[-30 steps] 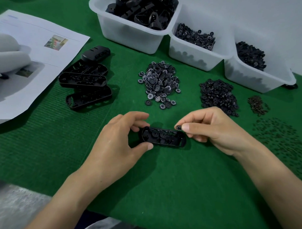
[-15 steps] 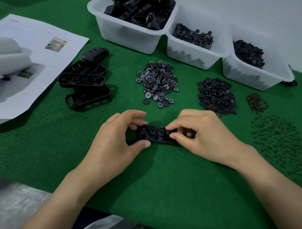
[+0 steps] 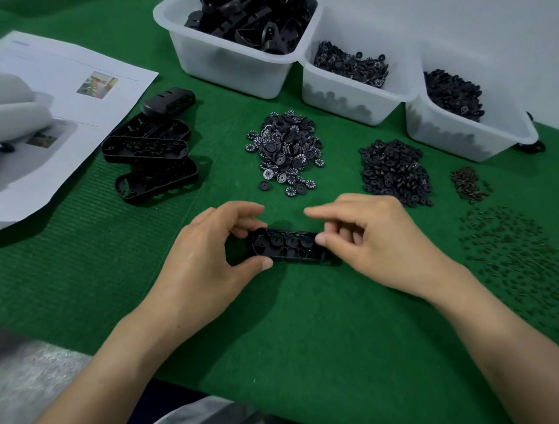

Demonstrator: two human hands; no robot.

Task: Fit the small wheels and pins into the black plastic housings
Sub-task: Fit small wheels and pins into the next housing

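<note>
Our left hand [image 3: 210,255] has the black housing [image 3: 285,248] by its left end, thumb on the near edge, fingers curled over the far edge, a closed grip, and we hold it open side up at the middle of the green bench [image 3: 276,332], between the two hands; whether it rests on the mat or hangs just above it we cannot tell. At the other end, our right hand [image 3: 377,240] sits close, thumb tip touching the housing's right end, index finger stretched out above it, the other fingers curled, and all of it blurred, so we cannot tell whether it pinches anything. Inside the housing we see a row of round pieces seated side by side. Behind the hands lies a pile of wheels [image 3: 285,151] with white marks, to its right a second pile of plain black wheels [image 3: 395,173], then a little brown heap of tiny parts [image 3: 469,184], and near that a wide scatter of dark pins [image 3: 510,245]. On the left, empty housings [image 3: 149,159] lie stacked beside a printed sheet [image 3: 61,92], one closed housing [image 3: 169,101] lying just behind the stack. At the back stand three white bins [image 3: 340,97] in a row, the left one loaded with black housing parts, the other two with small black pieces.
</note>
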